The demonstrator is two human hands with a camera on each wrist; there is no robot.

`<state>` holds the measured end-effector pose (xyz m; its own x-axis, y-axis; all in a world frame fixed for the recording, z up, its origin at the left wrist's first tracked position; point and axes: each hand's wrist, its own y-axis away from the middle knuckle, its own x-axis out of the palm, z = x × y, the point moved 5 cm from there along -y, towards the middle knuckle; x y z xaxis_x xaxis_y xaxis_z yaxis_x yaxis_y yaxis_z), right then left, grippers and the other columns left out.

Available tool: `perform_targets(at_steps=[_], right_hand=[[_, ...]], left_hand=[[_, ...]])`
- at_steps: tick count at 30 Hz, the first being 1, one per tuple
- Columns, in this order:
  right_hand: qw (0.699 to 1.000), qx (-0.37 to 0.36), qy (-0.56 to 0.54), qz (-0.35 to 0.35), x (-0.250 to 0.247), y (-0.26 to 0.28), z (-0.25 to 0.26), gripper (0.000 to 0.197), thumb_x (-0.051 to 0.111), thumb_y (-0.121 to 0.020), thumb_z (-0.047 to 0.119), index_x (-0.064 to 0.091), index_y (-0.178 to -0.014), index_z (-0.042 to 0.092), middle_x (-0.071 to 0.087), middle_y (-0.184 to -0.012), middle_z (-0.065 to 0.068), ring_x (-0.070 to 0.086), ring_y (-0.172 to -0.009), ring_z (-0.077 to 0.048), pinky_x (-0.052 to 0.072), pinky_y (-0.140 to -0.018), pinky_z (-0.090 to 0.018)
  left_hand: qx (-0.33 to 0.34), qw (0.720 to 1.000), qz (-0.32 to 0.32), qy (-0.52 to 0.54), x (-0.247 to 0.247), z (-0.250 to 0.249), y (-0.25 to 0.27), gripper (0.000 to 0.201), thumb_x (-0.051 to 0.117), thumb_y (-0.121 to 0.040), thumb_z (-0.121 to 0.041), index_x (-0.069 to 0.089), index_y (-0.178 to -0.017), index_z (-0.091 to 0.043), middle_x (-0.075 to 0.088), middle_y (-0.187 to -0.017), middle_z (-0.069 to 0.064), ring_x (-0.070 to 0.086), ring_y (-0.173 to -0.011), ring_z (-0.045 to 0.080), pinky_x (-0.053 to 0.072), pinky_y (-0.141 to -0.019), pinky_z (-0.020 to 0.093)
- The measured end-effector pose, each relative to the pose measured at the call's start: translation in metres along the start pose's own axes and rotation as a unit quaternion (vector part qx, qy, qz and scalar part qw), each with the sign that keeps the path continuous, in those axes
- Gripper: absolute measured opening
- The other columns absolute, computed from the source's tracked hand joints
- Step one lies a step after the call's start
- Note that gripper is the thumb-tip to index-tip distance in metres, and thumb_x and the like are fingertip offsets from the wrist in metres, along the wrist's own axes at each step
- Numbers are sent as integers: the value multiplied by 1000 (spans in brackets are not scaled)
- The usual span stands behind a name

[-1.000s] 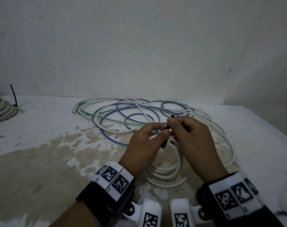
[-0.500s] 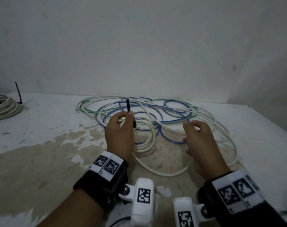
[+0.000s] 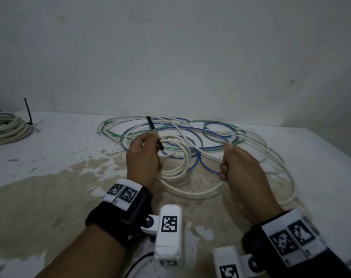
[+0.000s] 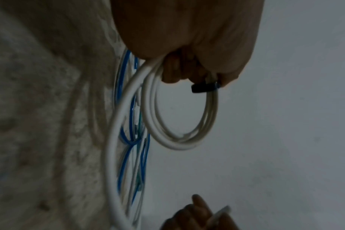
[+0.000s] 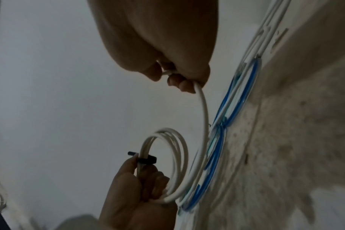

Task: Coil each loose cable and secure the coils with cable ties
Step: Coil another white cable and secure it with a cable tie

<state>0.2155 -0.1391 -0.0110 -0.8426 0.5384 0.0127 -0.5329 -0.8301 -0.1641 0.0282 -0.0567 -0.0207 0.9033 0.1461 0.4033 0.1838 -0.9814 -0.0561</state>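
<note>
At frame centre, the left hand (image 3: pixel 143 157) curls round a small white cable coil (image 5: pixel 168 163) and black cable tie (image 3: pixel 154 131); the right hand (image 3: pixel 241 167) pinches its loose white strand (image 5: pixel 204 112).

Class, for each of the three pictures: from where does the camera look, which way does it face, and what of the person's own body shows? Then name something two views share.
Head: sits above, facing forward and down at the table; shows both forearms, left hand, right hand.
Left wrist: looks along the left hand at the white coil; right fingertips at the bottom.
Right wrist: looks along the right hand gripping the white cable; left hand below.
Shared: both wrist views show the black cable tie on the coil.
</note>
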Motion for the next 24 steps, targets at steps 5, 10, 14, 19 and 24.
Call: perform_targets(at_steps=[5, 10, 14, 19, 24], right_hand=[[993, -100, 67, 10, -11, 0, 18, 20, 51, -95, 14, 65, -106, 24, 54, -58, 4, 48, -50, -7, 42, -52, -21], [962, -192, 171, 92, -3, 6, 26, 29, 51, -96, 17, 62, -121, 28, 54, -60, 12, 49, -56, 0, 40, -57, -8], [922, -274, 252, 108, 3, 13, 33, 28, 51, -93, 12, 67, -116, 17, 51, -77, 10, 52, -77, -2, 34, -72, -1], [940, -235, 226, 105, -3, 9, 33, 18, 64, -86, 9, 69, -87, 26, 63, -78, 17, 60, -75, 2, 45, -68, -10], [925, -283, 241, 81, -4, 11, 35, 21, 67, -83, 7, 69, -83, 28, 61, -78, 15, 56, -75, 6, 37, -68, -2]], left_hand=[[-11, 982, 175, -64, 25, 4, 25, 14, 54, -95, -20, 63, -86, -15, 54, -50, -7, 31, -35, 7, 24, -38, 16], [-28, 970, 240, -26, 33, 4, 38, 16, 48, -97, -17, 60, -94, -6, 45, -43, -9, 28, -34, 5, 23, -38, 16], [-19, 971, 238, -26, 35, 2, 40, 15, 47, -97, -16, 58, -91, -7, 43, -41, -9, 28, -33, 3, 22, -38, 16], [1, 973, 226, -38, 34, 0, 39, 14, 47, -97, -17, 58, -92, -9, 46, -40, -8, 27, -33, 3, 22, -37, 17], [11, 975, 215, -48, 33, 1, 40, 14, 49, -97, -18, 59, -89, -13, 46, -40, -9, 26, -34, 4, 22, -38, 17]])
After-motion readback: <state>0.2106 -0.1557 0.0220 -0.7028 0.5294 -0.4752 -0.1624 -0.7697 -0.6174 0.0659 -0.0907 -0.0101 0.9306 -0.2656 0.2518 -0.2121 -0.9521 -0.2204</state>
